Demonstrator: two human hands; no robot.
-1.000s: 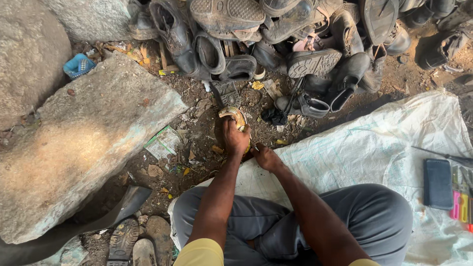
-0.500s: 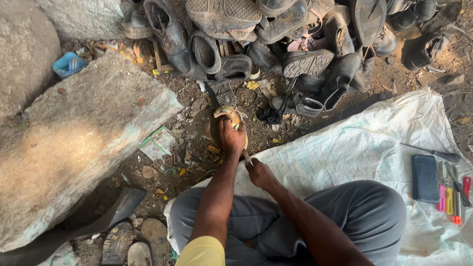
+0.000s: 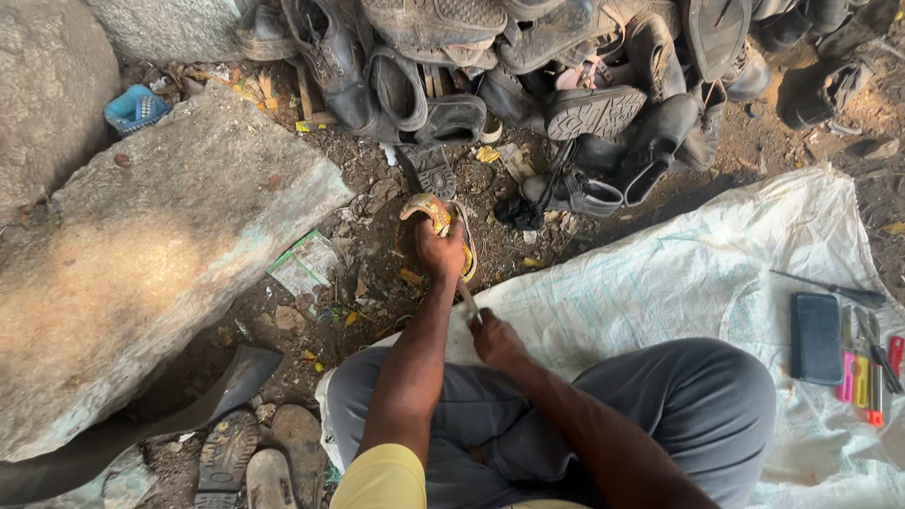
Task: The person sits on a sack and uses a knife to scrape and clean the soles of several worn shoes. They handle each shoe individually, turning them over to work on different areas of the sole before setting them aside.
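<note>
Head view looks down on a worn tan sandal [image 3: 436, 213] set on the dirt just ahead of the seated person's knees, with the left hand [image 3: 441, 253] pressed over its near part. Those fingers are curled tight around the sandal, pinning it to the ground; only its curved far end and a yellowish edge at the right show past the knuckles. By its look it is light and bendy, a thin sole that would flex or twist if gripped at one end alone, so a hold across the middle, where the hand sits now, seems the firmest place to steady it. Its surface looks dusty and scuffed, so probably not slippery.

Just behind, the right hand [image 3: 494, 337] is clenched around a slim tool [image 3: 467, 300] whose pale shaft points up toward the sandal's near edge; whether the tip touches it I cannot tell.

Both forearms reach out over grey trousers [image 3: 698, 405]. A white woven sack [image 3: 679, 273] is spread under and to the right of the person, carrying a dark phone [image 3: 815, 336] and a row of small hand tools [image 3: 867, 363]. Beyond the sandal lies a heap of old dark shoes [image 3: 566, 85]. A big stone slab [image 3: 141, 264] fills the left, with loose soles [image 3: 250, 457] near its lower edge.
</note>
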